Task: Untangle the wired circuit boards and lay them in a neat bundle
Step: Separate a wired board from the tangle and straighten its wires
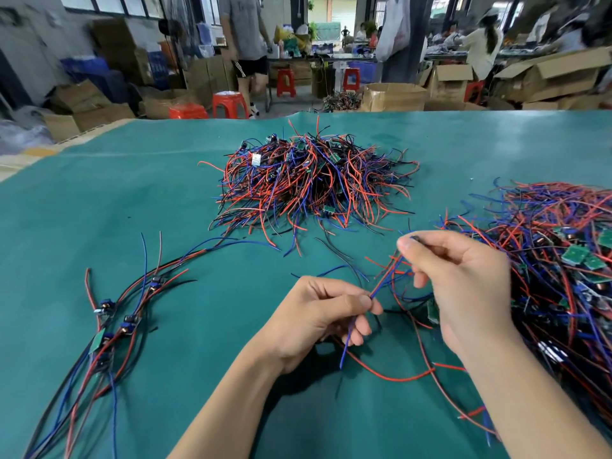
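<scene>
Two hands pinch one wire (385,276): left hand (318,313), right hand (463,279); next, seemingly, freeing it toward the eight-o'clock bundle (109,326).

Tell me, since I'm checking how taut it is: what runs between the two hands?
A red and blue wire pair stretches from the left hand up to the right hand, seen in the head view.

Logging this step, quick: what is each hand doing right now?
Left hand: pinching the red and blue wires.
Right hand: pinching the same wires higher up.
</scene>
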### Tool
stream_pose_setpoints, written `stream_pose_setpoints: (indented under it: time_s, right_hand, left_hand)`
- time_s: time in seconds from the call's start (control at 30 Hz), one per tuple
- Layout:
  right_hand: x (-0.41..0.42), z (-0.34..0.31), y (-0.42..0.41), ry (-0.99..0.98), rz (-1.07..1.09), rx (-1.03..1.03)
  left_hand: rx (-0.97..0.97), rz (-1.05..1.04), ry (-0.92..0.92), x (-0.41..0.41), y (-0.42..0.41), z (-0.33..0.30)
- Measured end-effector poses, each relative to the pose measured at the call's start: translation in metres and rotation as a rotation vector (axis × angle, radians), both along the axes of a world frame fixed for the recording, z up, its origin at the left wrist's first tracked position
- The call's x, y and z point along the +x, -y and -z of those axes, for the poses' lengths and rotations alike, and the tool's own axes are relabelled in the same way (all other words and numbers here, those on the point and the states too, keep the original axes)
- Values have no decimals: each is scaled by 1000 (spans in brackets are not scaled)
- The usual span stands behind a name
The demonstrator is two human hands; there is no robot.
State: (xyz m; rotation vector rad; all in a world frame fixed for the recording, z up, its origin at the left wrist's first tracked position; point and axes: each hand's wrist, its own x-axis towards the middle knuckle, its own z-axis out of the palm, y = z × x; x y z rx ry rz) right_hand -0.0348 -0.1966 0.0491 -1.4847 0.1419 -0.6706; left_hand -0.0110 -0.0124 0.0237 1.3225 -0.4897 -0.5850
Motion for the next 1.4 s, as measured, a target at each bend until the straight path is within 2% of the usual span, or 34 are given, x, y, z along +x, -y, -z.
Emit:
stream_pose_setpoints:
  time_s: [0.33,0.37,0.43,0.63,0.73,0.83,0.93,1.0,1.1,1.23,1.3,1.4]
  right_hand:
    - [-11,-25,45,59,265,434]
    - [-15,-31,60,39,265,367]
    - [-28,-46,82,-80,220,58]
    - [-32,-62,93,-485,263,-760]
    - [-14,-74,75,-532,269,-1137]
    - [21,-79,34,-462,25,-1181]
    - [74,-58,2,-582,-258,-1262]
    - [107,-40,-13,-667,-328,-1317]
    - [142,-22,-24,-677,-360,-1363]
    - [166,-10,-35,-675,-356,-1317]
    - [171,-4,-36,-702,-303,-1283]
    - [172,5,-34,-630,-146,-1183]
  left_hand:
    - [48,80,55,-3,-2,-2]
    - [45,77,50,-3,-2,-2]
    - [21,49,24,-3,-1,-2]
    - [-80,-30,-84,1,0,1]
    - [-88,-40,-92,1,2,2]
    - [-87,-49,-99,2,2,3]
    - [-87,-56,-98,2,2,3]
    - [-92,-60,-101,2,2,3]
    - [-91,-59,-97,3,2,5]
    - [-96,-55,-93,4,2,6]
    - [-97,-53,-91,4,2,6]
    - [-93,-61,-96,4,2,5]
